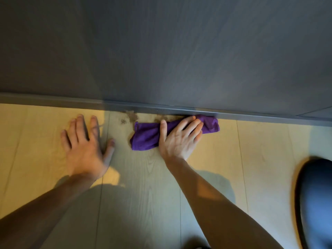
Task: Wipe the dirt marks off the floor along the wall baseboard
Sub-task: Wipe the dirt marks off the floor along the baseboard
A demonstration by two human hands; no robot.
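A folded purple cloth point(146, 134) lies on the pale wood floor point(251, 150) against the grey baseboard point(71, 102). My right hand point(179, 139) presses flat on the cloth's right half, fingers spread toward the baseboard. Brown dirt marks point(130, 116) show on the floor just left of the cloth, beside the baseboard. My left hand point(84, 142) rests flat on the bare floor to the left of the marks, fingers apart, holding nothing.
A dark grey wall point(161, 51) fills the upper half of the view. A dark rounded object point(316, 200) sits at the right edge on the floor. Shadows of my arms fall on the boards near me.
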